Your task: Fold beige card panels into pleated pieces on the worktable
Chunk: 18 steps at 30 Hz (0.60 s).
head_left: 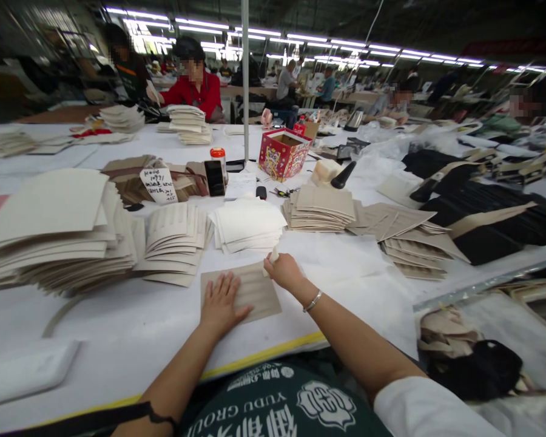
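A flat beige panel (257, 292) lies on the white table near its front edge. Spread out on the panel's left part is my left hand (222, 303), fingers apart and holding nothing. My right hand (286, 271) is closed at the panel's upper right corner, gripping a small pale strip (271, 261) that sticks up from the fingers. Just behind the panel sits a stack of white sheets (248, 223). Stacks of beige panels stand to the left (175, 240) and to the right (321, 206) of the white one.
A taller stack of panels (59, 224) fills the left side. Further back are a red box (284, 155), a phone (215, 178), a pole (246, 79) and a brush-like tool (343, 176). Black bags (495, 206) lie at the right. A person in red (193, 88) works across the table.
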{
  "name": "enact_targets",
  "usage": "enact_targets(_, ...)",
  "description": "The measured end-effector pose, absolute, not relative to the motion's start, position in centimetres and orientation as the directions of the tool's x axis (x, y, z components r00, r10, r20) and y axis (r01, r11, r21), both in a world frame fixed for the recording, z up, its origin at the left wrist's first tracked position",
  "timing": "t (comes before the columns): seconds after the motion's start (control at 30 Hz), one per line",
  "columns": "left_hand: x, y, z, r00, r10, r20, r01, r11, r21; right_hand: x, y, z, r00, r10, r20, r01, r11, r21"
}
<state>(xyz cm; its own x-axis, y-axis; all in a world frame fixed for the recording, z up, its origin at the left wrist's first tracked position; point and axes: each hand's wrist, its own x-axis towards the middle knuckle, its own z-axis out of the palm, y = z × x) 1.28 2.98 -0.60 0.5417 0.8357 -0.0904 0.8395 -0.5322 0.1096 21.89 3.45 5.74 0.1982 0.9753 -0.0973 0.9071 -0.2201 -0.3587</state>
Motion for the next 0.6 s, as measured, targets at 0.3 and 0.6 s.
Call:
enact_targets(0.3, 1.8, 2.5, -1.1, 0.488, 0.873, -0.01, 0.864, -0.482, 0.146, 21.3, -5.7, 6.9, 0.113, 0.955, -0.274, 0.792, -0.254, -0.555)
enact_targets(0.6, -3.8, 2.7, -4.0, 0.489, 0.798, 0.352, 0.776, -0.582, 0.243, 24.2, -9.8, 18.9, 0.124, 0.878, 0.462, 0.259, 0.421, -0.87)
